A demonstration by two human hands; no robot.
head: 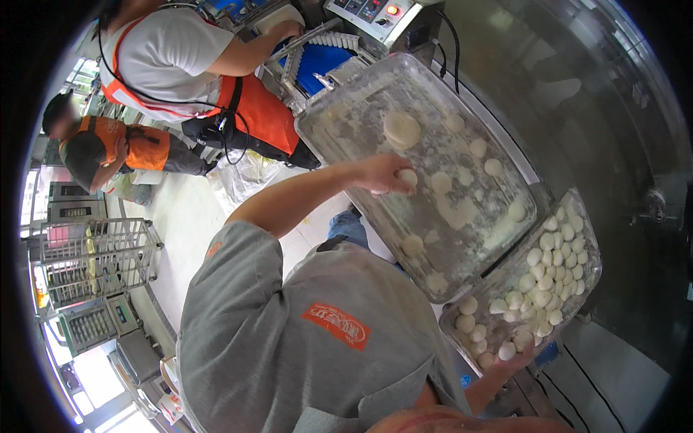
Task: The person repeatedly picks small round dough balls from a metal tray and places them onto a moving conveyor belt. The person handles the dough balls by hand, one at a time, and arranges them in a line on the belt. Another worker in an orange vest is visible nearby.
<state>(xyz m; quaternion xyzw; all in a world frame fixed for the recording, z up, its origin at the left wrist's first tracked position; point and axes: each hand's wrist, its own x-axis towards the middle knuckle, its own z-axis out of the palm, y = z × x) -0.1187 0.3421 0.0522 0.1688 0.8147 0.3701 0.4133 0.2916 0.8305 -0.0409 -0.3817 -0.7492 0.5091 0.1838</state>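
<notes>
My left hand [385, 174] is over the near edge of a large floured metal tray [373, 227], its fingers closed around a white dough ball [407, 177]. Flattened dough rounds [401, 130] lie stacked in that tray, with several single dough pieces [441, 183] spread about. My right hand [514, 360] is low in a smaller tray [594, 265], at its near edge, with its fingers around dough balls [507, 351]. Many white dough balls [546, 282] are heaped in that smaller tray, and several more [465, 323] lie at its left end.
A co-worker in a red apron [260, 119] stands at a machine with a blue belt [319, 65], beside the large tray. Its control panel [373, 16] has a lit red light. Another person [124, 143] stands farther off, near a wheeled metal rack [97, 254]. Black cables [593, 385] hang beyond the smaller tray.
</notes>
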